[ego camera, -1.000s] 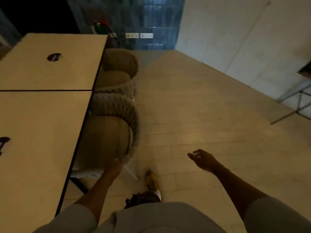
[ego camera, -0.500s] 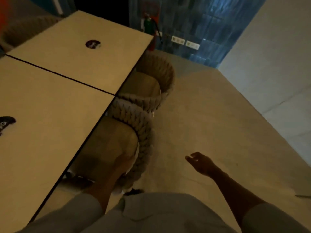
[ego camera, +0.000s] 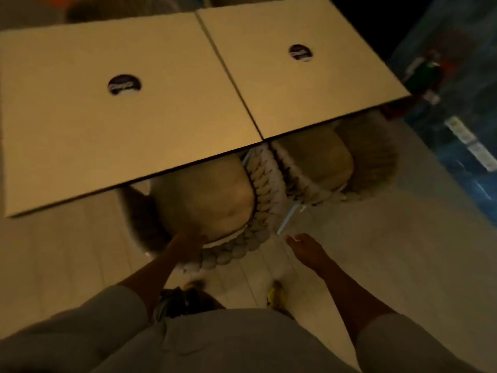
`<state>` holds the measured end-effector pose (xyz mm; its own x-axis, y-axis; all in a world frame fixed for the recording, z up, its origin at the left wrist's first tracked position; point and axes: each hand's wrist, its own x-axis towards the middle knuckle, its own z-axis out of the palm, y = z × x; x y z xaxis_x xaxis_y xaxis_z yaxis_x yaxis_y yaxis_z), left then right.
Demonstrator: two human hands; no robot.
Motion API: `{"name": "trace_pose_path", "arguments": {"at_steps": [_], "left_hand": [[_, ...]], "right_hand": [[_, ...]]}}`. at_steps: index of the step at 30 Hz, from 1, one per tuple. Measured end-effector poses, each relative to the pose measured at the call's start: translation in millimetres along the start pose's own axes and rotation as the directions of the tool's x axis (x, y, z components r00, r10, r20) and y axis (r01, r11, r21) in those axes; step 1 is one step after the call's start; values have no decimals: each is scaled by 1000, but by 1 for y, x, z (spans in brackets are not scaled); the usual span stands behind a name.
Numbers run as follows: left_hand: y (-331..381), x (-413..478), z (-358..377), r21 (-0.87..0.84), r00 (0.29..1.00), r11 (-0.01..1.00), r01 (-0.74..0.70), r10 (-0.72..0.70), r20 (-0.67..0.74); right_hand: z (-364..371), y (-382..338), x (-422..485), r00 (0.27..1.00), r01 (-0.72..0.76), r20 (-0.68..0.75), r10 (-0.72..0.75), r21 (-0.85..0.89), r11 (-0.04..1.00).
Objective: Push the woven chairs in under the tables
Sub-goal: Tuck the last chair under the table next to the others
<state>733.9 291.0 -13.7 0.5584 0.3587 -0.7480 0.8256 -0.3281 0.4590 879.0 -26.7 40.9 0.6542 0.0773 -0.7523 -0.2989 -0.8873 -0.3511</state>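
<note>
One left hand (ego camera: 188,244) resting on near rim of beige rope-woven chair (ego camera: 266,195), finger curl indiscernible; one right hand (ego camera: 305,246), fingers relaxed, holding nothing.

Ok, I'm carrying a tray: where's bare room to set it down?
The left table and right table are bare apart from a round cutout each. The floor right of the chairs is open. Tight below their seam, where the near woven chair and far woven chair crowd together.

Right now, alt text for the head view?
Seen from above, a person's left hand rests on the back of a woven chair partly under two joined tables. The right hand hangs open beside it; a second chair sits alongside.
</note>
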Motion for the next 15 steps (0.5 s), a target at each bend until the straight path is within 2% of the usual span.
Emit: {"name": "trace_pose_path", "arguments": {"at_steps": [2,5,9,13,15], "left_hand": [[-2,-14,11,-33,992,999,24,-28,-123],[-18,-46,31,-321,951,944,75,-164,-262],[-52,-65,68,-389,832,907,159,-335,-443],[-65,-60,91,-588,762,787,188,-494,-418],[-73,-49,100,-670,756,714,204,-550,-356]], "right_hand": [[-16,4,23,997,50,64,-46,-56,997],[-25,20,69,983,112,153,-100,-76,991],[-24,15,87,976,54,212,-53,2,999],[7,8,112,982,-41,185,25,82,996],[24,1,123,980,-103,180,84,100,990]]}}
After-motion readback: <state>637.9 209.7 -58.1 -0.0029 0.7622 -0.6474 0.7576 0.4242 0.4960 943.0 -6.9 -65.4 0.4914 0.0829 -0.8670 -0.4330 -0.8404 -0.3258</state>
